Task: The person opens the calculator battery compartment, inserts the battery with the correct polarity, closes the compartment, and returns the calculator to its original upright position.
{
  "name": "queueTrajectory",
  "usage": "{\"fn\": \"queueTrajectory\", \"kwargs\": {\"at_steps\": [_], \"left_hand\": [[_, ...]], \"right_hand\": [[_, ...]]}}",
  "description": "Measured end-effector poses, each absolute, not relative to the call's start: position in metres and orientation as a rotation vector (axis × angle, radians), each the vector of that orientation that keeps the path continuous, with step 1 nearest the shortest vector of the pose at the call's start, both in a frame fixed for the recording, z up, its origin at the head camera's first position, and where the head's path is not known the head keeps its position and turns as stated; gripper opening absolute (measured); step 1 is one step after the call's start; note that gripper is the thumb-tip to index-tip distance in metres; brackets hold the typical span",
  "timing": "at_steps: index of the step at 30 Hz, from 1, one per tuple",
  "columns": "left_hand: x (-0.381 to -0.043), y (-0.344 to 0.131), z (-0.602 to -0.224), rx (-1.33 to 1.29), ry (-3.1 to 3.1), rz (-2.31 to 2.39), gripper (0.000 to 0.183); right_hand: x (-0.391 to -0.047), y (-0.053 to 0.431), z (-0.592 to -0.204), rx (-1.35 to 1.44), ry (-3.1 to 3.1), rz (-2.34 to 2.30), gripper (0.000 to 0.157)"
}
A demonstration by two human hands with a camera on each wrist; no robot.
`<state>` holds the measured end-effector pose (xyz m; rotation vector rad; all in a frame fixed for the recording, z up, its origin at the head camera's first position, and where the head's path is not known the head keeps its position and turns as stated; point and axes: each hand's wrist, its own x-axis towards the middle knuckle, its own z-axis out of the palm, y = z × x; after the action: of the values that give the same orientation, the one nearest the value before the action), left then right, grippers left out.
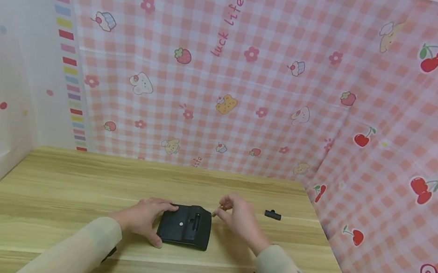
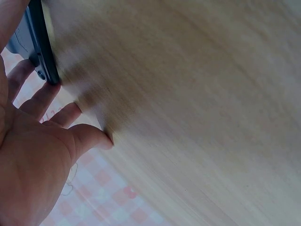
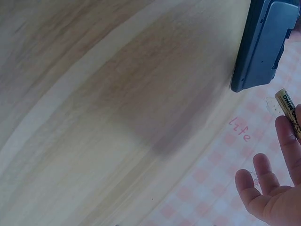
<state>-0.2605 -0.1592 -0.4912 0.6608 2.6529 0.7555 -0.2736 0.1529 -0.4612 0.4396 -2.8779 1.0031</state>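
Pinched between the thumb and fingers of the right hand (image 1: 239,219), a small battery (image 3: 287,106) stands just beside the right edge of a black device (image 1: 172,231). Left of this pinch, the device's narrow battery compartment (image 1: 196,222) lies uncovered and faces upward; its contents are too dark to tell. Farther left, the left hand (image 1: 146,215) grips the device, thumb at the near edge and fingers at the far one. Only the head view shows the black cover (image 1: 273,215), right of the pinch on the wooden table (image 1: 79,186); only the right wrist view resolves the battery's printed lettering.
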Motion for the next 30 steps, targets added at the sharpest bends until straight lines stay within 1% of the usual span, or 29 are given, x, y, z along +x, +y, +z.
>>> {"fn": "queueTrajectory", "kwargs": {"at_steps": [15,30], "left_hand": [[-0.262,-0.159,-0.490,0.655,2.640,0.754,0.106],[-0.263,-0.160,-0.493,0.655,2.645,0.760,0.106]], "right_hand": [[-0.270,0.129,-0.461,0.652,-2.911,0.895,0.013],[-0.267,0.120,-0.464,0.694,-2.912,0.794,0.014]]}}
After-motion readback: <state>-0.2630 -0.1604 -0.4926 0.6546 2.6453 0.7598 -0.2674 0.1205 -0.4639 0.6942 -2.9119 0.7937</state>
